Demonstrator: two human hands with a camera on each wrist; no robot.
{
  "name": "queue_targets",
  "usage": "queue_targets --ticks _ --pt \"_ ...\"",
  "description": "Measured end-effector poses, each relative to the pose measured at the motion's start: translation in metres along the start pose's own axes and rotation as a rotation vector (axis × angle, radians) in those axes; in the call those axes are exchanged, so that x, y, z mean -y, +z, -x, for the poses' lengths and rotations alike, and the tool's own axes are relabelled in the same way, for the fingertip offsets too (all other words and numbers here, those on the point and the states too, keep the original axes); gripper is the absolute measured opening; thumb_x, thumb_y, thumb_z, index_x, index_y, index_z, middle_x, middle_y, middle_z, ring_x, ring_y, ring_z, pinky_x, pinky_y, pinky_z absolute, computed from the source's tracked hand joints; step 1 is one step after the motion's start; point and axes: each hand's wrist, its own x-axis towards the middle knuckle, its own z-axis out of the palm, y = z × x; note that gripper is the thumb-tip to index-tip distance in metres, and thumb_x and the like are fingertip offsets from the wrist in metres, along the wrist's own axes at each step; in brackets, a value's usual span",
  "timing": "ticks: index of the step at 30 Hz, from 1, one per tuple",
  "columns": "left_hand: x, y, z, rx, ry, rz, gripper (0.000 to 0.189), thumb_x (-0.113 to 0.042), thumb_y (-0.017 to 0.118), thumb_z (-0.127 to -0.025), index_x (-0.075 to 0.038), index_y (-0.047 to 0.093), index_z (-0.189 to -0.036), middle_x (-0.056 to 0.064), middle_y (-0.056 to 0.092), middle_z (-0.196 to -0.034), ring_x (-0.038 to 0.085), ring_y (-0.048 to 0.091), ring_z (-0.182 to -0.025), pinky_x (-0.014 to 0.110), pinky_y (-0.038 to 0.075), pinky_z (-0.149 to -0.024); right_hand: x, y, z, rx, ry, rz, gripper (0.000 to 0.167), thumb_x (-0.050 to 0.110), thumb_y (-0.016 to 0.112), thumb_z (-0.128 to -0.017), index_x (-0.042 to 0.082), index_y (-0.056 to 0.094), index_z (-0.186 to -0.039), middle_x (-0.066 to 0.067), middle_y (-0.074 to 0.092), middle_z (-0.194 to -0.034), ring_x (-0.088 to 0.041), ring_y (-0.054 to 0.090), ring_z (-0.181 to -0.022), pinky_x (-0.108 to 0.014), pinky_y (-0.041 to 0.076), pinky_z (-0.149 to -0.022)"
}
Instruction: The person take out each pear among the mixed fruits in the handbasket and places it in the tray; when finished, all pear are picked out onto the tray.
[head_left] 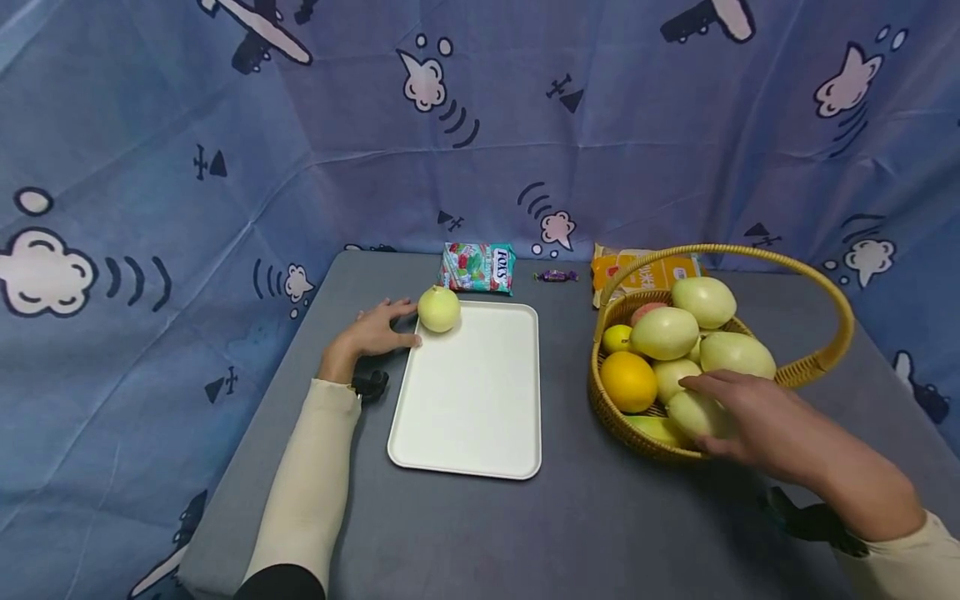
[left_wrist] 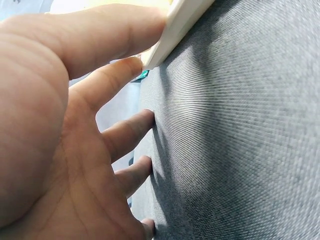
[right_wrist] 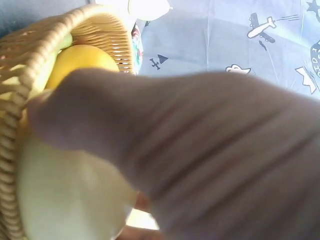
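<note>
My left hand point(head_left: 378, 327) reaches to the upper left edge of a white rectangular tray point(head_left: 476, 400). Its fingers are spread; the thumb and index fingertip touch the tray's rim point(left_wrist: 182, 25), the others sit by the grey cloth. A pale green round fruit point(head_left: 438, 308) stands in that corner of the tray. At the right, my right hand point(head_left: 772, 421) grips a pale green melon point(head_left: 699, 414) at the near side of a wicker basket point(head_left: 611, 414). The thumb lies across the melon point(right_wrist: 70, 190) in the right wrist view, with other fingers partly hidden behind it.
The basket's tall handle point(head_left: 836, 312) arches over several pale melons, an orange point(head_left: 628, 382) and a smaller yellow fruit point(head_left: 617, 339). Behind the tray lie a green snack packet point(head_left: 477, 267) and a purple wrapped candy point(head_left: 556, 276). An orange packet point(head_left: 615, 262) lies behind the basket.
</note>
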Motion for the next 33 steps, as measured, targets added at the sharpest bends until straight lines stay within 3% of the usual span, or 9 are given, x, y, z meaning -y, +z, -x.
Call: queue_targets --ticks 5,10,18,24,33 --pt "0.001 0.001 -0.001 -0.001 -0.001 0.005 0.081 -0.035 0.078 -0.102 -0.012 0.041 -0.171 0.016 0.024 -0.182 0.046 0.005 -0.171 0.079 -0.008 -0.130 -0.002 -0.001 -0.002 0.030 -0.006 -0.001 0.069 0.023 0.102 -0.073 -0.001 0.074 -0.131 -0.020 0.076 -0.121 -0.031 0.072 -0.099 -0.054 0.061 -0.081" --pt "0.000 0.001 0.000 -0.002 0.001 0.010 0.080 -0.034 0.077 -0.103 -0.013 0.040 -0.171 0.016 0.024 -0.182 0.046 0.004 -0.171 0.079 -0.008 -0.130 -0.003 -0.009 0.001 0.010 0.025 -0.055 0.071 0.024 0.102 -0.073 0.002 0.073 -0.134 -0.020 0.075 -0.125 -0.030 0.071 -0.102 -0.050 0.059 -0.082" --pt "0.000 -0.002 0.002 -0.005 0.004 0.017 0.080 -0.033 0.076 -0.103 -0.011 0.040 -0.171 0.017 0.023 -0.182 0.047 0.004 -0.171 0.078 -0.009 -0.129 0.011 -0.025 -0.003 -0.051 0.024 -0.160 0.072 0.031 0.097 -0.084 0.016 0.067 -0.148 -0.012 0.071 -0.135 -0.018 0.063 -0.101 -0.034 0.054 -0.074" --pt "-0.001 -0.001 0.002 -0.007 0.001 0.029 0.081 -0.033 0.077 -0.102 -0.012 0.040 -0.171 0.016 0.023 -0.182 0.046 0.003 -0.171 0.078 -0.009 -0.130 0.027 -0.023 -0.016 -0.191 -0.051 -0.181 0.072 0.029 0.100 -0.081 0.022 0.069 -0.146 -0.004 0.072 -0.140 -0.017 0.067 -0.109 -0.039 0.060 -0.081" --pt "0.002 0.001 -0.001 -0.003 0.002 0.022 0.081 -0.035 0.077 -0.103 -0.013 0.039 -0.172 0.016 0.023 -0.183 0.045 0.003 -0.171 0.078 -0.009 -0.129 0.044 -0.022 -0.046 -0.250 -0.099 -0.318 0.071 0.025 0.099 -0.083 0.018 0.067 -0.146 -0.001 0.070 -0.140 -0.019 0.069 -0.118 -0.055 0.066 -0.092"
